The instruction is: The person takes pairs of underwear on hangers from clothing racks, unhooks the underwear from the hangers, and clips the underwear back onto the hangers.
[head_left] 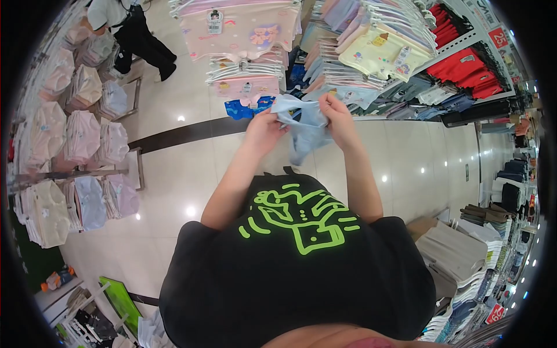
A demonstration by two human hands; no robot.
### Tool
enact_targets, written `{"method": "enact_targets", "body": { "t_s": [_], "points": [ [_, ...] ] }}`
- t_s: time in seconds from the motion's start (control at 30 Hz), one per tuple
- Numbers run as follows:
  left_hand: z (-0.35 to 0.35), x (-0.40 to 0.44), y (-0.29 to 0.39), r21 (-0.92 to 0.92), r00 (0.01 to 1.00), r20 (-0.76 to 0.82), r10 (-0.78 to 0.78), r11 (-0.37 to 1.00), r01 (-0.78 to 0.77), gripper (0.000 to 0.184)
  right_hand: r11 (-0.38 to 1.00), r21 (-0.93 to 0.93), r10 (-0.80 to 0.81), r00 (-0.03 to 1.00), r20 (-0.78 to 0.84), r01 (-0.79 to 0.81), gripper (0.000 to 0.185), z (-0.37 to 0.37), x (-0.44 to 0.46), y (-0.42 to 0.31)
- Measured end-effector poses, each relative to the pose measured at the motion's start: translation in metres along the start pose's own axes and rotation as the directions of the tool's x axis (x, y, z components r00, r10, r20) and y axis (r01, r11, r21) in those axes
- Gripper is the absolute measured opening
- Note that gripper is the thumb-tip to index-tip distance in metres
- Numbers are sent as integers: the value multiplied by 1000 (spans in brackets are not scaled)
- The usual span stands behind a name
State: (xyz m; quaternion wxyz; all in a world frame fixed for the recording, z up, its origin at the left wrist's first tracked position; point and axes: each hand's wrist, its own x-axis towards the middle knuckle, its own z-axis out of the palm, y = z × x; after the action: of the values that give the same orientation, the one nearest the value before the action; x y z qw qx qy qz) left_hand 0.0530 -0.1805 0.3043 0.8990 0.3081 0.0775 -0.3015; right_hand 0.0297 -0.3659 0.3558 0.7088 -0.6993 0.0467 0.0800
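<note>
A light blue piece of fabric (307, 130) hangs between my two hands, held by its upper edge with its lower part drooping. My left hand (266, 132) is closed on its left side. On the right side, my right hand (337, 119) pinches the cloth near its top corner. Just beyond my hands hang pink garments (246, 88) on white hangers, with a dark blue item (241, 109) below them. Light blue garments (354, 93) hang behind my right hand.
Pastel underwear racks (81, 136) line the left side. A person in dark trousers (142, 43) stands at the upper left. Red garments (473, 69) hang at the upper right, and grey clothing (452, 252) is at the lower right. Tiled floor (191, 174) lies between the displays.
</note>
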Motion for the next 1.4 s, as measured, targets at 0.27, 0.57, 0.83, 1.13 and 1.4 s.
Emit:
{"method": "enact_targets", "body": {
  "t_s": [0.27, 0.57, 0.83, 1.13, 1.4],
  "points": [
    [-9, -15, 41, -16, 1000, -22, 11, 1000, -12, 33, 833, 536, 174, 985, -17, -138, 20, -28, -4, 16],
    [6, -5, 50, 86, 971, -97, 217, 974, -210, 33, 890, 455, 7, 998, -61, 22, 14, -16, -1, -3],
    [5, -14, 53, 308, 923, -39, 382, 884, -352, 33, 936, 346, -20, 988, -152, 72, 13, -12, -5, 0],
    [25, -7, -30, 749, 819, 421, 390, 359, -557, 19, 920, 366, -163, 986, 30, 141, 10, 25, 10, -40],
    [28, 4, -15, 240, 971, -24, 237, 944, -225, 28, 849, -258, -494, 866, -74, 462, 18, 0, -8, -18]
  ]
}}
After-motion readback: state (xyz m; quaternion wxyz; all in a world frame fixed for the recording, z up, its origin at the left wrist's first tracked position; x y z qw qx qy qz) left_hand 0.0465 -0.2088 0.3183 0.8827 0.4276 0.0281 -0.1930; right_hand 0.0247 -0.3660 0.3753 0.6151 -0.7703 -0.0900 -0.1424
